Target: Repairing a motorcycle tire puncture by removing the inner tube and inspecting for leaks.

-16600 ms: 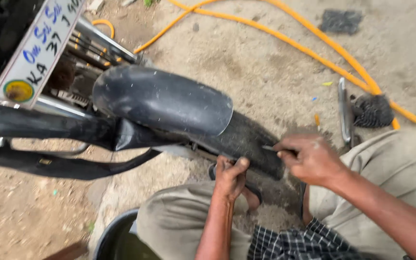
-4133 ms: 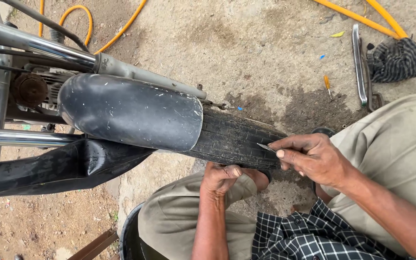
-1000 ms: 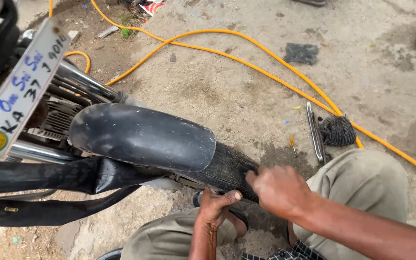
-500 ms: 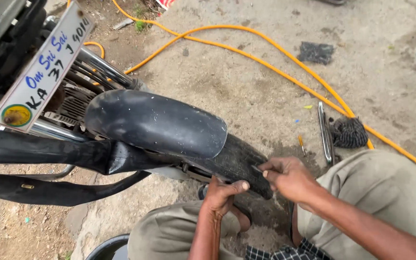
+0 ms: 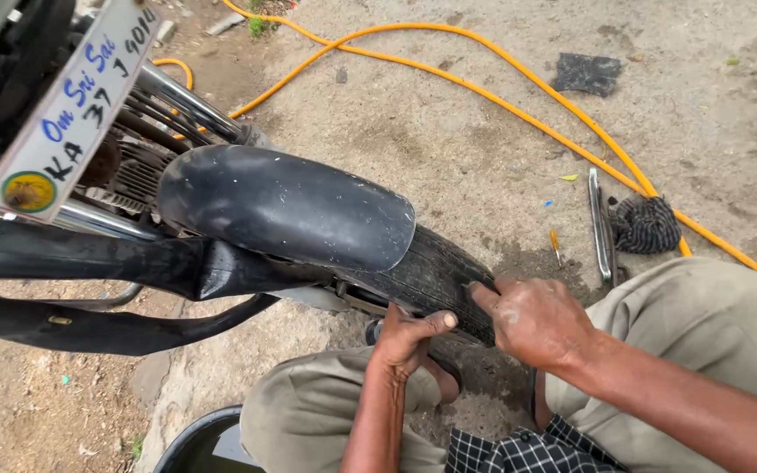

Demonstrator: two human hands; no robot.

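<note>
A motorcycle's black rear tyre (image 5: 435,276) shows below a glossy black mudguard (image 5: 286,206). My left hand (image 5: 409,337) grips the tyre's near sidewall from below, thumb across the rubber. My right hand (image 5: 532,320) rests on the tread just to the right, fingers pinched together and pressing on the rubber; whether a small tool sits between the fingertips cannot be seen. My knees in khaki trousers (image 5: 703,320) flank the wheel.
A white number plate (image 5: 67,114) hangs at upper left above chrome parts. An orange hose (image 5: 519,74) snakes over the concrete. A flat metal tyre lever (image 5: 602,232) and a dark rag (image 5: 646,223) lie right of the wheel. A black basin's rim (image 5: 190,438) is at the bottom.
My right hand lifted off the tyre a second ago, then came back onto the tread; the thin metal tool seen between its fingers earlier is no longer visible. The camera shifted slightly.
</note>
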